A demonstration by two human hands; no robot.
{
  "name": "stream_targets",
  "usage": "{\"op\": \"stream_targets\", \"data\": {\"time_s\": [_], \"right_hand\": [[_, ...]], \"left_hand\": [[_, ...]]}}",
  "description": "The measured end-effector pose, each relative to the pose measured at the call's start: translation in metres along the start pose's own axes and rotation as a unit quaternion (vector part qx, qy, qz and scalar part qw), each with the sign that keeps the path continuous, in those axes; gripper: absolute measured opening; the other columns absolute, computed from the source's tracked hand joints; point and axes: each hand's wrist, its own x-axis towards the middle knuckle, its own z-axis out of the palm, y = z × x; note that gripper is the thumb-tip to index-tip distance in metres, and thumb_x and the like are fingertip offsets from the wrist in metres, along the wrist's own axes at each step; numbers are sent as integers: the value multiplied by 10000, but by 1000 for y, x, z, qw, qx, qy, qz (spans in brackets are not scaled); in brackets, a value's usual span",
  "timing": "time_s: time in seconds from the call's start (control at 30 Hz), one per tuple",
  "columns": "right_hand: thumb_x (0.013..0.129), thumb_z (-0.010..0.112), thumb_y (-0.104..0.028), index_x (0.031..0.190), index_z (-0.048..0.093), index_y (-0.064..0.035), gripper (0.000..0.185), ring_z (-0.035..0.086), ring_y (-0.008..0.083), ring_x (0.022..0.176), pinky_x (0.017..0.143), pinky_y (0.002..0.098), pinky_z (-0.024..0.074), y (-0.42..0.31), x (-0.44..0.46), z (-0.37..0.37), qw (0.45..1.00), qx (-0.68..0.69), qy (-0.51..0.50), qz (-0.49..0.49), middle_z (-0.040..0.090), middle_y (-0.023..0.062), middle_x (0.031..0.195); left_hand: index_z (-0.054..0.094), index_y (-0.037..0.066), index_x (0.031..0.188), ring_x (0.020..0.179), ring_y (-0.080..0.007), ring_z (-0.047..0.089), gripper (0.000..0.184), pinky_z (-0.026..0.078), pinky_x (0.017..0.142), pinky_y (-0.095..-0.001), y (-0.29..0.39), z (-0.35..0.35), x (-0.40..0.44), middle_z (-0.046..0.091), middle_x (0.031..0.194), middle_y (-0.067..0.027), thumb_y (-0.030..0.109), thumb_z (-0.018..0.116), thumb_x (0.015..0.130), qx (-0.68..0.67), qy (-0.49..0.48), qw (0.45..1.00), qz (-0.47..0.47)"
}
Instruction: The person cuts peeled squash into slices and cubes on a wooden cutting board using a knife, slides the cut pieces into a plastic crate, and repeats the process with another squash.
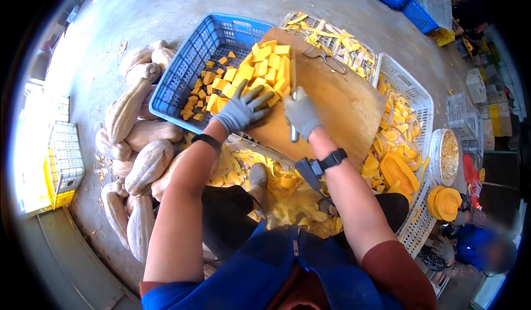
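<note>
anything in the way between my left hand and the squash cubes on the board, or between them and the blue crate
Nothing visible. The left hand is against the squash cubes, whose pile sits at the cutting board's edge, by the blue crate. The knife is on the pile's other side.

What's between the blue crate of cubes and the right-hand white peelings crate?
The cutting board, bearing orange chunks, the left hand against them, a knife in the right hand: head view.

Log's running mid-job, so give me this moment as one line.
left hand: fingers spread against squash chunks | right hand: gripping knife beside chunks | cutting board: under chunks | blue crate: squash cubes inside
</note>
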Motion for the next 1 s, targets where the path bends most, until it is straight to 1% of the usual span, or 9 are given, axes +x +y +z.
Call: {"op": "stream_targets", "data": {"time_s": [0.17,0.3,0.43,0.7,0.8,0.83,0.9,0.93,1.0], "right_hand": [[885,514,-160,967,481,-1,182,554,181,451,417,330,458,-43,4,26,966,208,-155,15,534,82,574],[883,525,-152,1174,508,-49,309,556,199,463,450,339,468,-31,-29,8,987,105,-121,-25,566,122,651],[856,563,-198,1353,447,-89,522,613,390,678,636,441,501,32,-63,-37,976,-138,87,-147,606,241,789],[811,579,-170,1422,382,-155,642,601,374,835,688,476,511,119,-137,-141,889,-419,130,-129,569,182,1060],[855,546,-188,1383,411,-120,550,612,378,882,729,453,511,127,-158,-152,924,-375,75,-22,584,197,1131],[859,530,-188,1309,451,-109,464,619,367,869,719,450,510,134,-160,-149,928,-360,96,-28,597,192,1075],[866,500,-186,1160,531,-87,311,634,346,844,698,443,509,145,-152,-135,925,-344,137,-91,624,180,963],[870,485,-185,1085,571,-76,256,641,336,831,688,439,509,145,-151,-135,927,-335,136,-100,637,175,907],[835,528,-240,1107,589,-99,312,632,372,838,711,455,505,124,-160,-166,945,-308,97,-58,624,199,954]], "left_hand": [[555,330,1240,1334,-356,337,390,174,1088,-618,-34,-30,-26,391,1446,-78,367,585,853,120,-217,941,-230],[555,302,1247,1339,-390,320,391,200,1064,-630,-41,-37,-64,395,1437,-132,362,572,861,101,-162,922,-337],[550,176,1248,1265,-373,413,433,319,1036,-530,-28,-46,-96,468,1356,-140,281,611,832,-24,-187,937,-293],[620,97,1148,925,-352,622,335,491,797,-457,-8,-111,-81,658,1022,-180,244,578,850,-226,-350,878,-235],[649,77,1103,876,-379,621,304,489,792,-450,-21,-136,-50,659,945,-206,220,582,843,-205,-322,901,-206],[644,48,1109,904,-382,614,314,488,798,-442,-41,-130,-52,653,994,-211,223,594,852,-157,-381,885,-219],[624,24,1152,929,-297,645,326,503,792,-352,-81,-136,-56,664,1061,-174,172,614,861,-149,-289,932,-162],[583,16,1220,922,-211,636,361,492,801,-311,-88,-152,-32,674,1066,-109,153,599,887,-259,-311,844,-351],[546,-2,1266,1039,-182,576,362,451,895,-298,-113,-181,7,618,1180,-118,147,523,937,-271,-224,875,-332]]}}
